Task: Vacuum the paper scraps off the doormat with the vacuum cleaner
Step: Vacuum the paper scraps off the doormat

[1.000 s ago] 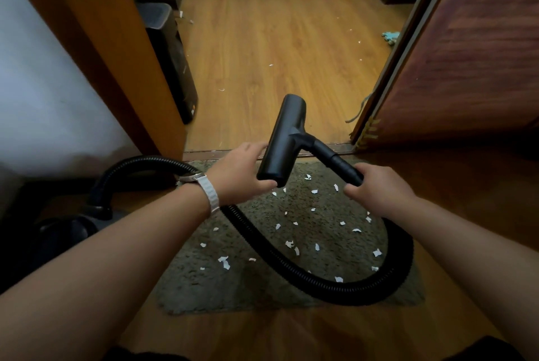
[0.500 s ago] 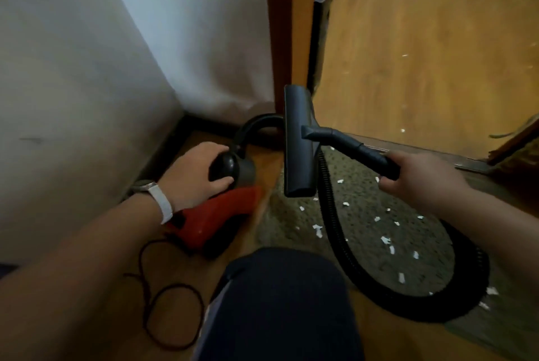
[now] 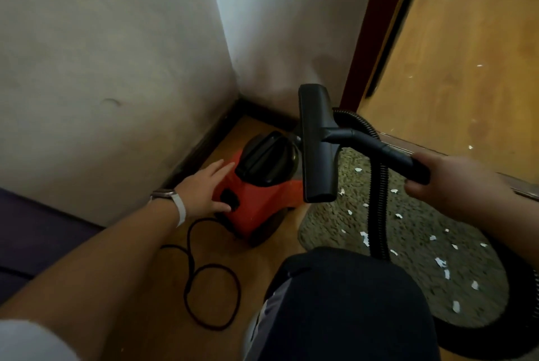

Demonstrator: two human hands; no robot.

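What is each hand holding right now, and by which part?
The right hand grips the black wand at its rear end. The left hand holds nothing; straight fingers touch the red vacuum body.

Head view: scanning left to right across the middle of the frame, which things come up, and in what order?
Wristwatch → left hand, touching the red vacuum cleaner body → black floor nozzle → wand → right hand, gripping the wand. Hose, doormat and paper scraps left out: they overlap several of these.
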